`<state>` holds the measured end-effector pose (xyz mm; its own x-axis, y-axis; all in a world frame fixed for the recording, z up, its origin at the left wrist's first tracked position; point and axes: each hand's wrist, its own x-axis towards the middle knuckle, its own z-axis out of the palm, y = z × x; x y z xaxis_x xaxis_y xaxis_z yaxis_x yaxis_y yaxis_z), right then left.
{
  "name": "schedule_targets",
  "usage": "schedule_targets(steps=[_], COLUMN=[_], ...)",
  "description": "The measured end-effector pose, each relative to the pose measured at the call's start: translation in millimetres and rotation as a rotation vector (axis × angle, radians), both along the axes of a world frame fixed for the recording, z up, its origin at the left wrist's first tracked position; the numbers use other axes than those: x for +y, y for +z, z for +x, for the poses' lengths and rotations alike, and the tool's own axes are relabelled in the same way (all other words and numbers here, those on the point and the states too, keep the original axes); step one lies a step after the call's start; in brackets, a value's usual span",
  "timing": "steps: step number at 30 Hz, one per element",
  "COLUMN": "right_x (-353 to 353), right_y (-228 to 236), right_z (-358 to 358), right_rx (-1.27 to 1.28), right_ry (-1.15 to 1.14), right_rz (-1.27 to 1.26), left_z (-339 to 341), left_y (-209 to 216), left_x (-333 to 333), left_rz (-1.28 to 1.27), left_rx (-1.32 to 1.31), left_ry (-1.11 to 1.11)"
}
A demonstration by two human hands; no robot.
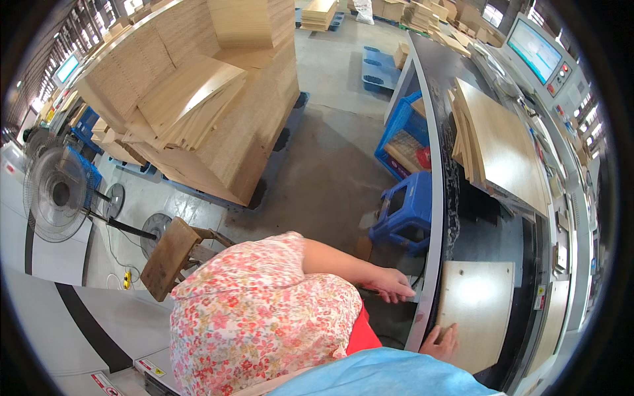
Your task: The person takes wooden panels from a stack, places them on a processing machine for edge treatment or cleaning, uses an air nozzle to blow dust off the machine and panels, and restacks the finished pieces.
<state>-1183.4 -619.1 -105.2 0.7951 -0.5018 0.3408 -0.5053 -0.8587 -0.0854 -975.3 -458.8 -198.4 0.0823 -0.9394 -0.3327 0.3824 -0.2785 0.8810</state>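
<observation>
A pale wooden panel (477, 307) with small holes near its corners lies flat on the dark machine bed at the lower right. My right hand (441, 342) rests at the panel's near left corner, fingers stretched out over its surface. Left of the panel, beside the machine's grey front edge (432, 277), is my left hand (391, 286). Its fingers are curled together; a small pale bit shows at the tips, too small to name. Farther along the machine sits a stack of similar wooden panels (505, 148).
A blue plastic stool (408, 208) and a blue crate (403, 138) stand against the machine's left side. Tall wooden panel stacks (218, 125) occupy a blue pallet (281, 148). A floor fan (59, 191) and wooden stool (170, 257) are at left. A control screen (533, 51) rises far right.
</observation>
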Motion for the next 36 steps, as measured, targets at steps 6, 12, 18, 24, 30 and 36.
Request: schedule_targets(steps=[6,12,18,24,30,36], right_x=[71.3,66.4,26.2,7.7,46.1,79.9], right_y=[16.5,3.2,42.2,37.2,8.9,8.6], right_z=[-16.5,-41.6,25.8,55.8,48.2,51.8], right_rx=[0.229,-0.035,-0.589,-0.88,-0.766,-1.296], right_ry=[-0.013,-0.083,-0.094,-0.33,-0.445,0.161], right_rz=[0.039,-0.188,-0.147,0.122,0.197,1.583], left_z=[-29.4,-39.8,1.7,-55.0,-65.1,-63.2], left_y=[20.5,73.8,225.0,306.1,293.4,300.7], left_x=[-31.1,-41.0,-103.1,-132.4,-156.0,-152.0], left_rz=[-0.021,-0.225,-0.776,-0.76,-0.705,-0.697], left_rx=[0.422,0.499,-0.578,-1.181,-1.144,-1.101], left_ry=[0.157,0.111,0.155,-0.046,-0.017,-0.019])
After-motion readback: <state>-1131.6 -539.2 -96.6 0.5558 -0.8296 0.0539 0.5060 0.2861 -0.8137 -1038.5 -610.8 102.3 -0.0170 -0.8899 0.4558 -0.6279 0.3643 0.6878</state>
